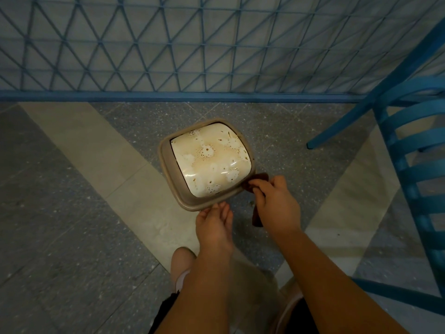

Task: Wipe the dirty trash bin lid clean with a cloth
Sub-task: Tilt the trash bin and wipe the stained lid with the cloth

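Trash bin (168, 162) stands on the floor (72, 213), just in front of the blue lattice fence (216, 44); a blue chair (409, 145) is to the right, apart from it. The cream lid (209, 160) sits inside the tan rim and is covered across most of its face with brown rings, specks and a pale brown film; we judge that no real wiping has been done.

Hands: our left hand (213, 225) reaches to the near corner of the rim with fingers extended and fingertips touching it, gripping nothing; our right hand (274, 201) has fingers curled round a dark brown cloth (257, 180), 1 end bunched at the fingertips against the near right corner of the rim, the other end hanging below the palm.

Step in hand, as we judge it: bringing the cloth onto the lid to begin wiping.

Notes for doing it well:
1. Press the left hand firmly on the rim; the lid looks like a swing type and may tip under pressure, so brace before pushing.
2. Spread the cloth flat under the fingers rather than bunched; more contact per pass.
3. Work from the near corner toward the far edge in overlapping strokes; dried rings will likely need repeated rubbing.
4. Refold to a fresh face once soiled; otherwise we smear the film.
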